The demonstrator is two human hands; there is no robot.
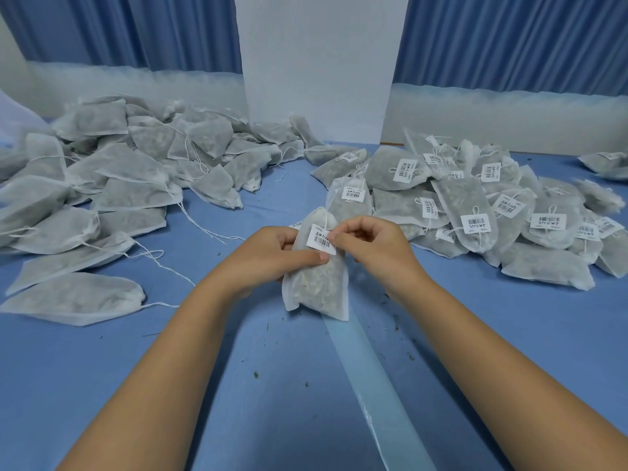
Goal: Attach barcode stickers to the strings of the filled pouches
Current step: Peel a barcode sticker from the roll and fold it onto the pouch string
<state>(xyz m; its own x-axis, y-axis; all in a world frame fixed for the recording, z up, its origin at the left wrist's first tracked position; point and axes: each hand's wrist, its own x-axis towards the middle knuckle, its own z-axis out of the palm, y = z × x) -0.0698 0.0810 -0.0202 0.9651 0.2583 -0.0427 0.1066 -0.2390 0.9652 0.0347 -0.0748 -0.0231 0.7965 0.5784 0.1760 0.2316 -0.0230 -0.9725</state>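
A filled white mesh pouch (317, 283) is held upright over the blue table, centre of view. My left hand (272, 253) grips its upper part, thumb lying across the front just under a white barcode sticker (321, 239). My right hand (373, 244) pinches the sticker's right edge where it sits on the pouch's string (325, 220). The string runs up from the sticker to the gathered neck of the pouch.
A heap of unlabelled pouches (119, 185) with loose strings covers the left of the blue table (136, 385). Pouches with barcode stickers (475, 205) are piled on the right. A pale backing strip (373, 385) trails toward me. A white pillar (319, 62) stands behind.
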